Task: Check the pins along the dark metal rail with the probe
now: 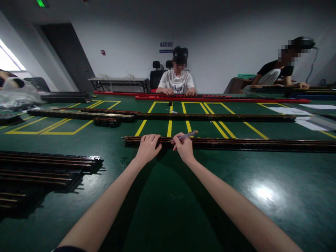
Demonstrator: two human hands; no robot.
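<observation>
A long black rail (pixel 252 144) with copper-coloured strips lies crosswise on the green table in front of me. My left hand (pixel 149 147) grips it near its left end, fingers over the top and thumb on the near side. Just to the right, my right hand (pixel 184 148) is closed around a screwdriver (pixel 187 135) with a clear handle. The screwdriver slants, its handle end up to the right and its thin shaft pointing left at the rail. Whether the tip touches the rail is too small to tell.
Stacked black rails (pixel 47 171) lie at the left. Another row of rails (pixel 210 117) crosses the table farther back, over yellow tape lines. Opposite sits a person (pixel 177 80) behind red rails (pixel 223 99). Another person (pixel 278 71) works at right, near white papers (pixel 309 123).
</observation>
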